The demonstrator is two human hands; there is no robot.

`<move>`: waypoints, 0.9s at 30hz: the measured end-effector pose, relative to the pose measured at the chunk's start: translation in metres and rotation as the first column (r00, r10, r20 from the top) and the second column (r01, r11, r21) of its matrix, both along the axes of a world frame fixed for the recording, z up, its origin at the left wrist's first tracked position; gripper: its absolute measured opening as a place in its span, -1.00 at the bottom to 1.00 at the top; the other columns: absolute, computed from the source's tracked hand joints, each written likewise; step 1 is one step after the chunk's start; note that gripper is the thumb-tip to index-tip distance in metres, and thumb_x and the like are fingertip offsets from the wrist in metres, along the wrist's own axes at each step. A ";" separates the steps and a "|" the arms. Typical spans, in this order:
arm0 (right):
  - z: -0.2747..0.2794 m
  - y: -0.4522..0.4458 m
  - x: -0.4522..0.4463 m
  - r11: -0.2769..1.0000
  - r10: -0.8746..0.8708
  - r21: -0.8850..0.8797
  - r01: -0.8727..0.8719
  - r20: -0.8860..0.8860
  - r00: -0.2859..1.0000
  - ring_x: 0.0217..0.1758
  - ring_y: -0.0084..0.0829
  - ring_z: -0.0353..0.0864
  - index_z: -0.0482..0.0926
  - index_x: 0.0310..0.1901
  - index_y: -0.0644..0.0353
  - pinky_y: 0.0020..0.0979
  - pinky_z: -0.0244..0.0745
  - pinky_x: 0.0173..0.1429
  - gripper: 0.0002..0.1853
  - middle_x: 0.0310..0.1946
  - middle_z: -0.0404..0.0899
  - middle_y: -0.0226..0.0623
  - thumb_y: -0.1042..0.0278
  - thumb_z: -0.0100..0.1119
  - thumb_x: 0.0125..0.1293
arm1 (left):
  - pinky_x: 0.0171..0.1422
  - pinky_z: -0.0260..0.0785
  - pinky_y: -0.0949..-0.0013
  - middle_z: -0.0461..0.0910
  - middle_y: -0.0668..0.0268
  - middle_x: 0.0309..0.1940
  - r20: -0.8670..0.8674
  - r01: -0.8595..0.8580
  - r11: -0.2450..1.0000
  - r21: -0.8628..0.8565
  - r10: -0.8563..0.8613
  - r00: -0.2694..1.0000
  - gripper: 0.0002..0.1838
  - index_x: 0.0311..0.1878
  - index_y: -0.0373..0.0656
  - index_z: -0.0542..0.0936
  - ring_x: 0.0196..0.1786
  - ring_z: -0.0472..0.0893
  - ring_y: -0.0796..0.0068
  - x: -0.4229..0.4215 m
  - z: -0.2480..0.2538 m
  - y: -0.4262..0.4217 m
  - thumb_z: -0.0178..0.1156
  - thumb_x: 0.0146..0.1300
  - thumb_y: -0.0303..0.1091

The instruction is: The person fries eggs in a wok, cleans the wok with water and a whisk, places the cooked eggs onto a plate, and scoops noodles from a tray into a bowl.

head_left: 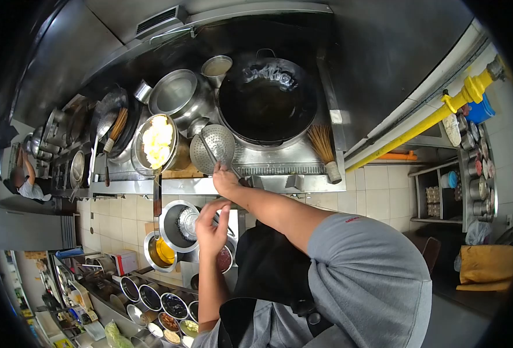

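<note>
My right hand [226,180] is closed around the thin handle of a ladle [198,126]. The ladle's bowl lies at the upper edge of a round perforated skimmer [221,145], and its handle crosses the skimmer's face. My left hand [211,227] holds nothing, thumb apart from its bent fingers. It hovers over a deep metal pot [171,223] with a shiny perforated piece inside. Right of the skimmer sits a large black wok [262,110] with clear liquid in it. To the left, a strainer with pale yellow chunks [158,142] rests over a metal pot.
A bamboo brush [323,151] lies right of the wok. Behind the skimmer stand a large steel pot [175,93] and a smaller pot [217,66]. Below left are a bowl of yellow liquid [162,252] and several seasoning containers [175,305]. Another person [30,180] is at far left.
</note>
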State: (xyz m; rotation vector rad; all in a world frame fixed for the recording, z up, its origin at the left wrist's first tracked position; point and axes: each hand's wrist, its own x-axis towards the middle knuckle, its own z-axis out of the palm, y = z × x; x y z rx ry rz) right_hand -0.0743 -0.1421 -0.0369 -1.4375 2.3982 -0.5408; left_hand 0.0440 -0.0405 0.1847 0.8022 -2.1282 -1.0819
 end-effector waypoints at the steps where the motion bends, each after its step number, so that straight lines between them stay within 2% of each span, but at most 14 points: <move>1: -0.012 -0.003 0.002 1.000 0.003 -0.024 -0.004 -0.049 0.999 -0.18 -0.03 0.74 0.33 0.27 0.59 -0.22 0.67 -0.12 -0.45 -0.12 0.56 0.24 0.42 -0.01 0.29 | 0.04 0.46 0.30 0.69 0.11 -0.21 0.007 0.037 0.999 -0.006 -0.037 0.999 -0.87 -0.16 -0.32 0.66 -0.12 0.67 0.18 -0.017 0.000 0.002 0.20 0.33 -0.47; 2: -0.028 -0.008 0.005 0.994 0.090 0.072 -0.076 -0.215 0.972 -0.13 -0.03 0.72 0.48 0.15 0.49 -0.13 0.61 -0.02 -0.53 -0.15 0.58 0.14 0.34 0.03 0.29 | 0.04 0.46 0.30 0.69 0.11 -0.21 0.014 0.037 0.999 -0.004 -0.037 0.999 -0.87 -0.16 -0.32 0.66 -0.12 0.67 0.18 -0.035 -0.005 0.000 0.20 0.33 -0.47; 3: -0.030 0.003 0.002 0.994 0.089 0.074 -0.075 -0.208 0.974 -0.13 -0.03 0.72 0.48 0.15 0.49 -0.13 0.61 -0.02 -0.53 -0.15 0.58 0.14 0.34 0.03 0.29 | 0.01 0.46 0.28 0.68 0.10 -0.23 0.005 0.079 0.993 -0.086 -0.079 0.997 -0.88 -0.17 -0.31 0.66 -0.15 0.66 0.14 -0.055 -0.013 -0.004 0.21 0.33 -0.46; 4: -0.029 0.024 -0.001 0.986 0.166 0.042 -0.162 -0.104 0.981 -0.10 -0.03 0.70 0.50 0.13 0.46 -0.11 0.60 0.00 -0.55 -0.13 0.59 0.13 0.32 0.03 0.31 | -0.02 0.46 0.26 0.67 0.10 -0.25 -0.003 0.121 0.978 -0.169 -0.123 0.992 -0.88 -0.18 -0.30 0.65 -0.18 0.65 0.09 -0.075 -0.015 -0.006 0.21 0.32 -0.46; 7: -0.016 0.105 -0.023 0.914 0.405 -0.106 -0.392 0.176 0.897 0.01 -0.03 0.67 0.57 0.08 0.35 -0.05 0.57 0.06 -0.61 -0.06 0.63 0.09 0.26 0.01 0.35 | -0.02 0.46 0.14 0.65 0.05 -0.24 0.102 0.168 0.977 -0.130 -0.156 0.982 -0.86 -0.16 -0.26 0.65 -0.13 0.63 -0.03 -0.135 -0.047 -0.015 0.18 0.33 -0.41; 9: 0.031 0.163 -0.054 0.869 0.447 0.046 -0.492 0.352 0.822 0.04 -0.02 0.66 0.64 -0.01 0.27 -0.01 0.54 0.10 -0.63 -0.07 0.66 0.02 0.18 0.03 0.36 | 0.10 0.46 0.06 0.63 0.01 -0.10 0.210 0.199 0.941 -0.274 -0.144 0.967 -0.75 0.00 -0.26 0.62 -0.02 0.60 -0.08 -0.179 -0.083 -0.020 0.20 0.29 -0.39; 10: 0.064 0.194 -0.075 0.813 0.391 0.252 -0.525 0.433 0.813 0.03 -0.01 0.65 0.68 -0.07 0.22 0.01 0.53 0.11 -0.63 -0.11 0.68 -0.03 0.11 0.04 0.36 | 0.22 0.42 0.06 0.61 -0.02 -0.02 0.240 0.205 0.902 -0.379 -0.118 0.964 -0.67 0.06 -0.30 0.60 0.08 0.57 -0.08 -0.199 -0.112 -0.023 0.21 0.27 -0.36; 11: 0.048 0.225 -0.094 0.813 0.462 0.159 -0.561 0.411 0.786 0.00 0.03 0.67 0.70 -0.15 0.26 0.03 0.54 0.09 -0.58 -0.14 0.69 0.02 0.03 0.06 0.35 | 0.34 0.35 0.09 0.60 -0.03 0.04 0.341 0.233 0.862 -0.450 -0.076 0.937 -0.62 0.09 -0.31 0.59 0.17 0.53 -0.06 -0.217 -0.138 -0.026 0.22 0.25 -0.32; 13: 0.018 0.283 -0.125 0.872 0.337 0.213 -0.441 0.392 0.856 -0.07 0.05 0.67 0.70 -0.21 0.23 0.01 0.53 0.08 -0.59 -0.19 0.69 0.01 0.02 0.05 0.37 | 0.34 0.34 0.12 0.61 0.02 0.00 0.419 0.229 0.802 -0.552 0.030 0.907 -0.64 0.10 -0.29 0.59 0.14 0.54 -0.02 -0.242 -0.170 -0.028 0.19 0.27 -0.36; 16: -0.029 0.352 -0.176 0.891 0.255 0.268 -0.365 0.370 0.893 -0.09 0.04 0.67 0.70 -0.24 0.23 -0.01 0.53 0.07 -0.58 -0.22 0.69 -0.01 0.00 0.07 0.37 | 0.40 0.27 0.14 0.61 0.05 -0.10 0.622 0.284 0.828 -0.483 0.095 0.778 -0.70 0.03 -0.26 0.63 0.09 0.54 0.04 -0.256 -0.187 -0.031 0.12 0.28 -0.39; 20: -0.034 0.409 -0.223 0.889 0.086 0.392 -0.237 0.365 0.927 -0.11 0.02 0.68 0.70 -0.22 0.28 -0.05 0.55 0.09 -0.55 -0.21 0.69 0.03 0.00 0.03 0.38 | 0.34 0.30 0.11 0.60 0.10 -0.18 0.395 0.158 0.809 -0.567 0.099 0.913 -0.73 -0.09 -0.25 0.65 0.04 0.54 0.05 -0.249 -0.203 -0.028 0.06 0.18 -0.52; 22: -0.064 0.416 -0.230 0.790 -0.020 0.567 -0.233 0.403 0.915 -0.24 -0.05 0.71 0.69 -0.20 0.28 -0.13 0.57 0.08 -0.56 -0.17 0.68 0.06 0.04 -0.03 0.41 | 0.33 0.31 0.11 0.61 0.11 -0.18 0.422 0.188 0.791 -0.582 0.096 0.902 -0.72 -0.08 -0.26 0.65 0.05 0.54 0.05 -0.247 -0.196 -0.028 0.06 0.18 -0.53; 24: -0.127 0.415 -0.223 0.837 -0.064 0.519 -0.172 0.405 0.912 -0.28 -0.03 0.71 0.67 -0.16 0.29 -0.12 0.58 0.05 -0.55 -0.15 0.66 0.10 0.03 -0.04 0.42 | 0.28 0.35 0.14 0.61 0.12 -0.17 0.437 0.196 0.790 -0.581 0.100 0.894 -0.69 -0.02 -0.23 0.66 0.04 0.55 0.06 -0.246 -0.195 -0.028 0.07 0.19 -0.52; 27: -0.163 0.387 -0.217 0.875 -0.180 0.478 -0.077 0.470 0.864 -0.33 -0.11 0.71 0.59 0.06 0.26 -0.15 0.64 -0.14 -0.55 -0.15 0.65 0.08 0.04 -0.05 0.47 | 0.24 0.39 0.17 0.61 0.13 -0.16 0.495 0.213 0.824 -0.525 0.092 0.864 -0.68 0.00 -0.19 0.66 0.02 0.56 0.09 -0.247 -0.188 -0.026 0.08 0.20 -0.49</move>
